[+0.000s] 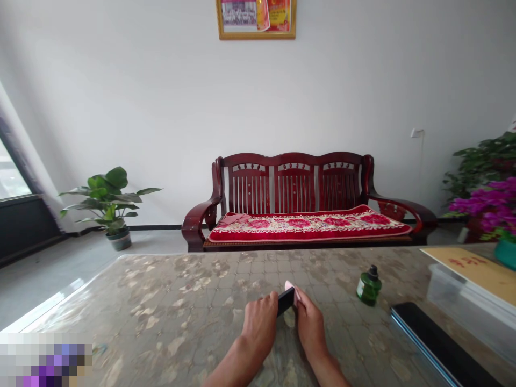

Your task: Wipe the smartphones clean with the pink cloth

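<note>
Over the middle of the table, my left hand [261, 322] is closed around a flat black rectangular object [286, 302]. Its exact kind is hard to make out, since the fingers cover much of it. My right hand [311, 322] is closed on a small pale pink piece [289, 285], perhaps cloth or paper, which lies against the far end of the black object. To the right of both hands stands a small green bottle [368, 287] with a black top, upright and apart from them.
A patterned cover lies over the table [161, 312]. At the right are a long black flat case [439, 338], a clear plastic box [463, 301] with a tan envelope [475, 266], and purple flowers [487, 207]. Beyond stand a wooden bench [294, 188] and a potted plant [118, 239].
</note>
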Tool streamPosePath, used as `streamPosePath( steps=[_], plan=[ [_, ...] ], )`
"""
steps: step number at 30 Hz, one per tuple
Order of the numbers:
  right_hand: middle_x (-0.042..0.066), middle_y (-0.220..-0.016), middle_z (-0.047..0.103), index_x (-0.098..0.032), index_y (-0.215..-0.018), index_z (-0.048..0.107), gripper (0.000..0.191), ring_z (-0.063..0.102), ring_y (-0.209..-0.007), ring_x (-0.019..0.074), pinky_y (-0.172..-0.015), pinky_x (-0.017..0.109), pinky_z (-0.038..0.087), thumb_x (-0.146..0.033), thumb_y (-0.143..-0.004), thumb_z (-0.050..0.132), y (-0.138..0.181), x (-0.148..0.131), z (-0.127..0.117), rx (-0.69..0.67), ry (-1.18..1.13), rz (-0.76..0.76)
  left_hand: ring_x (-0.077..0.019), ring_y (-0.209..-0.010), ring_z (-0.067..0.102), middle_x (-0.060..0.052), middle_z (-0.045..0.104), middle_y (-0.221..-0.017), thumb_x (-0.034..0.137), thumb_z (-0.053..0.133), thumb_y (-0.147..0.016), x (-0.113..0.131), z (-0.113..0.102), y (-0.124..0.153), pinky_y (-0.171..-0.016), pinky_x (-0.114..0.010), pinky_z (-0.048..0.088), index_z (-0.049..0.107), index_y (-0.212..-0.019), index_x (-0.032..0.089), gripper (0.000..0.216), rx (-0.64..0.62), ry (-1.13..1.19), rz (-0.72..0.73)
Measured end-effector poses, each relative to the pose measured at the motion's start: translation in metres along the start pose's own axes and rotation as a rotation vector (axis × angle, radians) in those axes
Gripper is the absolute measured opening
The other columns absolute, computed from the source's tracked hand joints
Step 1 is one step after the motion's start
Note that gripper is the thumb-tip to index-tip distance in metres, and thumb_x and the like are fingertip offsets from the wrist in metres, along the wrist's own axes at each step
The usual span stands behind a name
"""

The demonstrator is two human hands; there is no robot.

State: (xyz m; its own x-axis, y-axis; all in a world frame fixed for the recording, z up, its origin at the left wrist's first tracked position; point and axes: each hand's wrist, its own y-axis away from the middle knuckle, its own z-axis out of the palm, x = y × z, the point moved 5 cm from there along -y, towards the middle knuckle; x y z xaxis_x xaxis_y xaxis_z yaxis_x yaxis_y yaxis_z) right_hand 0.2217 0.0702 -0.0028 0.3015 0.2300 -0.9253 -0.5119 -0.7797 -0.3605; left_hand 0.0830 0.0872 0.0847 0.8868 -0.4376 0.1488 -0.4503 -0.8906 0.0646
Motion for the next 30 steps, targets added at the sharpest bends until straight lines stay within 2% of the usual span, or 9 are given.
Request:
streamPosePath(
  steps=[3,7,13,19,22,25,30],
  plan=[
    [0.009,-0.118,0.069,-0.021,-0.120,0.068,0.038,0.066,-0.109,0.0258,-0.095,0.042,0.053,-0.037,-0.092,0.048,0.007,-0.011,0.006,-0.049,-0.022,-0.098,-0.0267,-0.098,0.069,-0.012,0.072,-0.100,0.008,0.039,-0.095,0.011,0.000,-0.006,-0.074,-0.031,0.048,0.058,-0.108,0.017,0.025,0.023,0.017,0.018],
    [0.006,-0.126,0.065,-0.025,-0.126,0.063,0.041,0.064,-0.113,0.0216,-0.098,0.038,0.052,-0.021,-0.090,0.046,0.015,-0.024,0.014,-0.126,-0.021,-0.273,-0.0234,-0.093,0.070,-0.009,0.073,-0.097,0.016,0.037,-0.098,0.008,-0.001,-0.006,-0.072,-0.028,0.047,0.059,-0.105,0.018,0.023,0.060,0.055,0.025],
    [0.007,-0.114,0.071,-0.023,-0.118,0.069,0.039,0.069,-0.103,0.0228,-0.090,0.039,0.057,-0.016,-0.088,0.045,0.015,-0.018,0.016,-0.138,0.081,-0.269,-0.0215,-0.092,0.070,-0.004,0.073,-0.095,0.030,0.041,-0.101,-0.009,-0.012,0.002,-0.068,-0.026,0.044,0.058,-0.102,0.022,0.019,0.130,0.092,-0.011],
    [0.004,-0.129,0.063,-0.028,-0.130,0.060,0.045,0.061,-0.118,0.0202,-0.101,0.039,0.050,-0.016,-0.092,0.041,0.019,-0.045,0.015,-0.126,0.042,-0.380,-0.0195,-0.094,0.069,-0.001,0.073,-0.097,0.030,0.043,-0.101,-0.010,-0.017,0.008,-0.069,-0.023,0.041,0.058,-0.107,0.026,0.017,0.168,0.150,-0.002],
    [0.005,-0.124,0.067,-0.027,-0.125,0.064,0.039,0.063,-0.114,0.0213,-0.099,0.039,0.051,-0.021,-0.092,0.044,0.016,-0.040,0.015,-0.118,0.023,-0.333,-0.0195,-0.089,0.070,0.000,0.073,-0.092,0.032,0.044,-0.101,-0.014,-0.018,0.010,-0.065,-0.023,0.040,0.060,-0.103,0.026,0.017,0.243,0.180,-0.020],
    [0.007,-0.116,0.071,-0.025,-0.117,0.070,0.033,0.068,-0.106,0.0237,-0.093,0.040,0.054,-0.029,-0.091,0.051,0.012,-0.028,0.016,-0.106,-0.055,-0.209,-0.0192,-0.084,0.070,0.001,0.073,-0.087,0.032,0.046,-0.100,-0.020,-0.016,0.011,-0.064,-0.023,0.040,0.061,-0.099,0.027,0.016,0.324,0.210,-0.021],
    [0.010,-0.114,0.071,-0.022,-0.115,0.071,0.035,0.068,-0.105,0.0271,-0.092,0.042,0.054,-0.039,-0.087,0.059,0.013,-0.027,0.023,-0.104,-0.228,-0.021,-0.0183,-0.084,0.069,0.001,0.074,-0.089,0.029,0.050,-0.096,-0.025,-0.019,0.011,-0.068,-0.023,0.041,0.063,-0.099,0.028,0.014,0.465,0.395,-0.037]
  ],
)
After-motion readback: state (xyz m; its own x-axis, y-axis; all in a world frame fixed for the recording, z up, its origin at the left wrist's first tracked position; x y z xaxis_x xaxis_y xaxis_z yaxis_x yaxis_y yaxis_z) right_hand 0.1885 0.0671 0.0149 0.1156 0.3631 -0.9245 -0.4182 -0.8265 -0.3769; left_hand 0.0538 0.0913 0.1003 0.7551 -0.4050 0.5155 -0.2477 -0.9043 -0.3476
